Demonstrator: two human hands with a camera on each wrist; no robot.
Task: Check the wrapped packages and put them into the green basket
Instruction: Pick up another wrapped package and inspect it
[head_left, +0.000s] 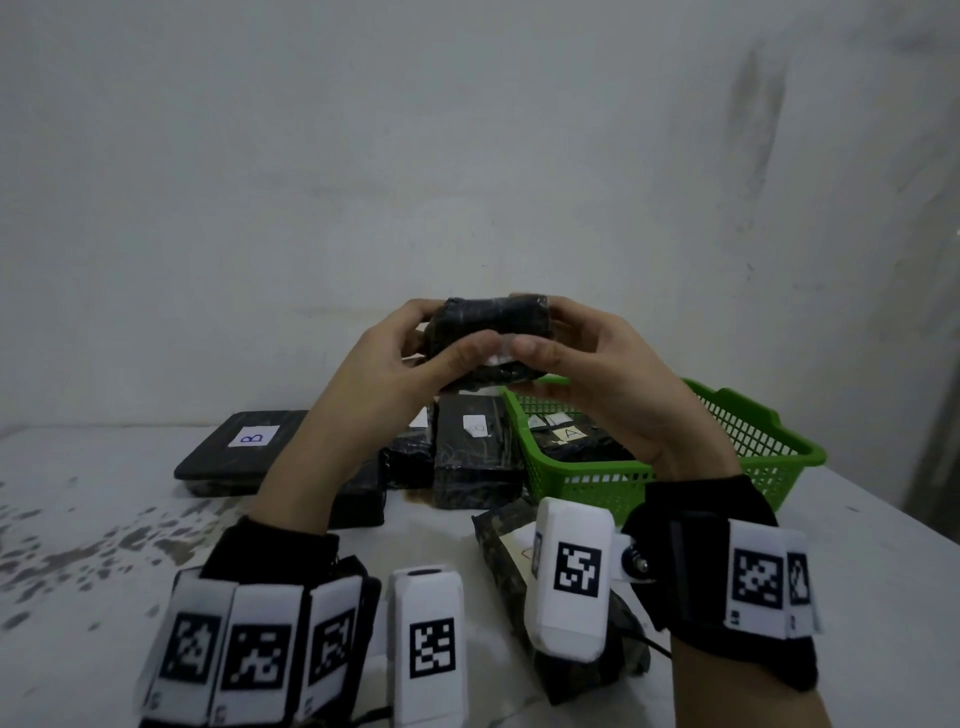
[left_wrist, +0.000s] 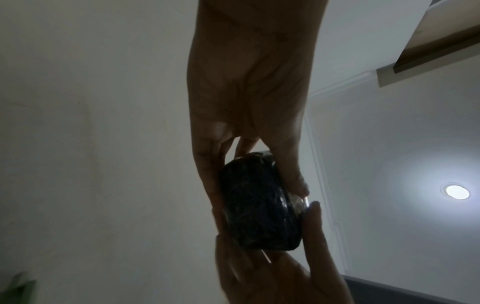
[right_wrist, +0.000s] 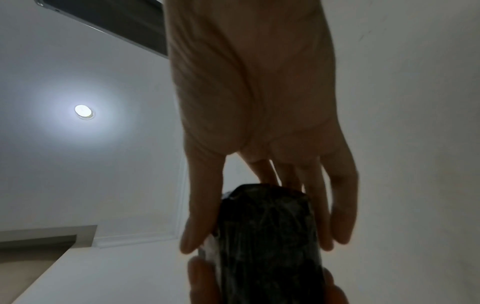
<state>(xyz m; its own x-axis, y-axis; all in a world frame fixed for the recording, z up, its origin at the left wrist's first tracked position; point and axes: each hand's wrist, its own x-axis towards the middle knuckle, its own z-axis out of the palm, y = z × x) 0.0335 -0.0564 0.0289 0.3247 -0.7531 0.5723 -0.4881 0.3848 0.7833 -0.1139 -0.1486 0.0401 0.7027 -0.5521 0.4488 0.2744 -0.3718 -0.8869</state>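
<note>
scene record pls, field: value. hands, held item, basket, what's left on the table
left hand: grips the held package from its left end
right hand: grips the same package from its right end
held package: black wrap, raised above the table, not yet in the basket
green basket: on the table at right, holds a wrapped package labelled A
flat package labelled B: on the table at left
other black packages: on the table between B and the basket, exact count unclear
</note>
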